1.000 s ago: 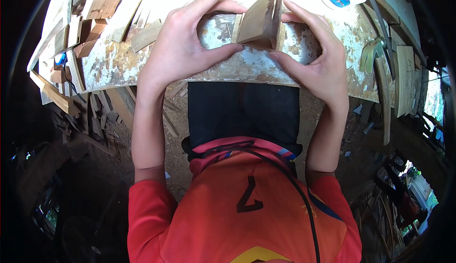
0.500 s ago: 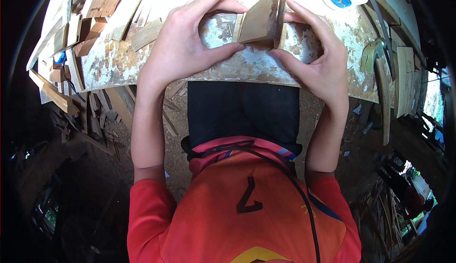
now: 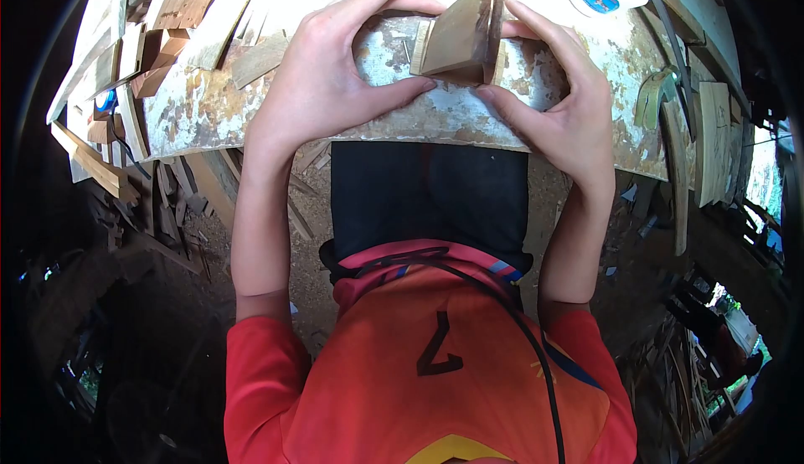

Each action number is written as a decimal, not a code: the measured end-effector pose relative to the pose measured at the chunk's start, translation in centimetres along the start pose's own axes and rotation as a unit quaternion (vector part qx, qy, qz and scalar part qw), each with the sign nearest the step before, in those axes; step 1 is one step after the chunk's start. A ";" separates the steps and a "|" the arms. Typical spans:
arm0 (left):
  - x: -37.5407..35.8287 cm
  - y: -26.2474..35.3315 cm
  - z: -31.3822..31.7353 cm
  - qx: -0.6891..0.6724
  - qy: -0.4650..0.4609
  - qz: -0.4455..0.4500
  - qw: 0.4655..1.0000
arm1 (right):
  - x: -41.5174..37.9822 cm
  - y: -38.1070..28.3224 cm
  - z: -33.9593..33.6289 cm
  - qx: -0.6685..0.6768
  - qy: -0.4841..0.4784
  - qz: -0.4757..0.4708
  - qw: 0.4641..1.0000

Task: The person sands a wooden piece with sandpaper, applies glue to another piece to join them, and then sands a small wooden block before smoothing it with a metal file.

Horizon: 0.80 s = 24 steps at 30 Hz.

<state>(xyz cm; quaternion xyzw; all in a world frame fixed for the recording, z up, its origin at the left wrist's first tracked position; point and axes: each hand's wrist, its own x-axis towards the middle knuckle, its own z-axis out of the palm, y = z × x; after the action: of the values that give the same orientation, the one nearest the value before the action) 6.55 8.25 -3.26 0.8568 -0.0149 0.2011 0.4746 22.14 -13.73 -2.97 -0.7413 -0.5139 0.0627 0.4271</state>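
Note:
A brown wooden block made of boards set against each other (image 3: 459, 41) stands tilted on the worn, paint-flecked table (image 3: 201, 112). A thin pale strip of wood shows along its left side, and a dark rough edge along its right. My left hand (image 3: 322, 74) curves round the left side, thumb tip at the near lower edge and fingertips behind. From the right, my right hand (image 3: 578, 87) holds the block between its thumb near the bottom front corner and its fingers at the far side. The far fingertips are partly hidden by the wood.
Wooden offcuts (image 3: 180, 9) are piled on the table's left. A white bottle with a blue label (image 3: 601, 1) lies at the back right. Curved wooden pieces (image 3: 675, 171) lean at the right edge. Scrap wood litters the floor, and a person (image 3: 724, 351) is at the far right.
The wooden block has barely shifted between my hands. My left fingers reach slightly farther right behind it; otherwise both hands keep nearly the same position.

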 end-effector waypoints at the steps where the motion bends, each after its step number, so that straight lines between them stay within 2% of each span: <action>1: -0.1 -0.1 0.0 -0.002 -0.002 -0.012 1.000 | 0.0 0.0 0.0 0.001 0.000 -0.001 1.000; 5: -0.1 0.1 0.1 -0.012 -0.003 -0.039 0.999 | 0.0 0.1 0.1 0.002 0.002 -0.003 1.000; 8: -0.1 0.1 0.0 0.021 -0.001 -0.021 1.000 | 0.0 0.0 0.0 -0.001 0.001 -0.005 1.000; 11: -0.1 0.1 0.1 -0.010 -0.004 -0.040 0.999 | 0.0 0.0 0.0 -0.001 -0.001 -0.005 1.000; 17: 0.1 0.9 0.1 0.031 0.004 -0.013 0.999 | -0.1 0.2 0.1 0.000 0.006 -0.003 1.000; 24: -0.1 -0.1 0.2 -0.022 -0.004 -0.022 1.000 | -0.2 0.1 -0.1 0.015 0.007 0.005 1.000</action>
<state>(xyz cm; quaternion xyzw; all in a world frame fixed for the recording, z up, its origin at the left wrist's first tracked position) 6.58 8.10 -3.45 0.8469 -0.0020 0.1871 0.4977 22.18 -13.93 -3.04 -0.7378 -0.5062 0.0674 0.4414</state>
